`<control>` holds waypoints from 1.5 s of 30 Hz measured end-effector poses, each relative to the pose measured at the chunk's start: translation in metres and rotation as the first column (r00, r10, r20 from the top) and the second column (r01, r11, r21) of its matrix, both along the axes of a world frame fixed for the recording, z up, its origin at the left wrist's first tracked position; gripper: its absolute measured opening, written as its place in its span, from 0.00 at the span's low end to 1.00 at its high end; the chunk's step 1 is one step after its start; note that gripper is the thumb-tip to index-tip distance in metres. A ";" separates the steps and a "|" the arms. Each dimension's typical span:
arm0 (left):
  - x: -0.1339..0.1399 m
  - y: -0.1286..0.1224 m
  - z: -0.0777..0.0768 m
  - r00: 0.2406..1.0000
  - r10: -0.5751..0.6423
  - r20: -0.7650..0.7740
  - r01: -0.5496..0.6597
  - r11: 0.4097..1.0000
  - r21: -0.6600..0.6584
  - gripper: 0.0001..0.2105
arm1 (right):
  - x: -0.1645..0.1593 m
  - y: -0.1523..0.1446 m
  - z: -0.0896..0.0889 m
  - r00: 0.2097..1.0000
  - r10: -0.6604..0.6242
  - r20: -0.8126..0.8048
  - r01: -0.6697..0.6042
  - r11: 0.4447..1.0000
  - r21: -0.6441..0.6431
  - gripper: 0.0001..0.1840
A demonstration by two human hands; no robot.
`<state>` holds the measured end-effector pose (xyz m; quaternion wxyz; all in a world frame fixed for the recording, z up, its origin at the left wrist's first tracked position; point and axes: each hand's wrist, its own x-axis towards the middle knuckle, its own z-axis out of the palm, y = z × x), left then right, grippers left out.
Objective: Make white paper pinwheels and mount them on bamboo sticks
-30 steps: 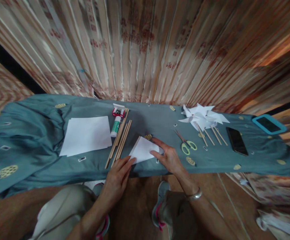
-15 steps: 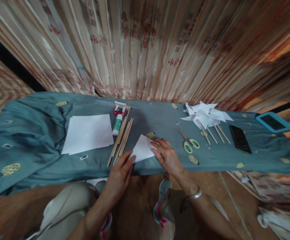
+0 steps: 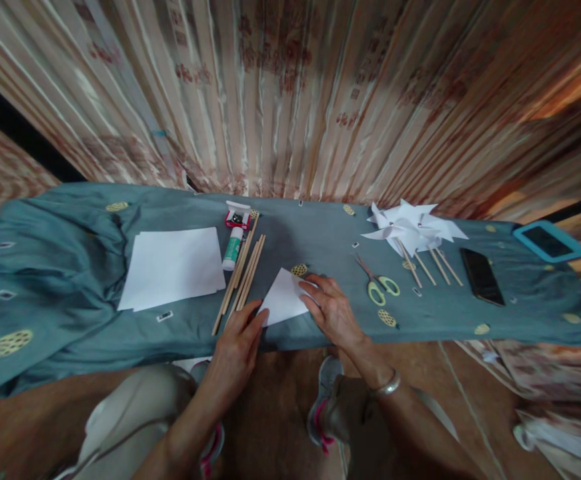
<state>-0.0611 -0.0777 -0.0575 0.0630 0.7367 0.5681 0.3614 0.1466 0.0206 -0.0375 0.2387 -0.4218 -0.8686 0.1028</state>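
A folded sheet of white paper [image 3: 284, 299], roughly a triangle, lies at the front edge of the cloth-covered table between my hands. My left hand [image 3: 240, 340] grips its left corner between thumb and fingers. On the right side, my right hand [image 3: 334, 312] has its fingers over the paper's edge, holding that corner. Just left of the paper lie several thin wooden sticks [image 3: 250, 273], close to my left hand. Scissors [image 3: 377, 283] with light green handles lie half spread to the right of my right hand.
A stack of white paper [image 3: 173, 267] lies at the left. Near the sticks are a glue stick [image 3: 233, 249] and a small red open box [image 3: 237, 217]. White paper pinwheels [image 3: 410, 225] on sticks, a black phone [image 3: 481, 277] and a blue-framed tablet [image 3: 550, 241] lie at the right.
Both hands keep their hold on the folded paper, with almost no movement. The view has shifted very slightly.
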 end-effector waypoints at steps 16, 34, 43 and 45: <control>-0.002 0.002 0.002 1.000 -0.016 -0.019 0.016 1.000 0.003 0.16 | -0.002 0.001 0.003 1.000 -0.007 0.011 0.007 1.000 -0.011 0.18; 0.003 0.005 0.002 0.999 0.005 -0.033 -0.005 1.000 -0.002 0.15 | -0.004 0.001 0.002 0.998 -0.032 0.058 0.032 0.999 -0.009 0.18; 0.002 0.006 0.010 0.992 -0.005 -0.125 0.002 1.000 -0.027 0.13 | -0.011 -0.010 0.006 0.983 -0.091 0.158 0.083 0.995 0.058 0.29; 0.002 0.005 0.012 0.985 0.006 -0.173 -0.013 0.999 -0.040 0.13 | -0.012 -0.011 0.005 0.984 -0.084 0.157 0.075 0.995 0.059 0.28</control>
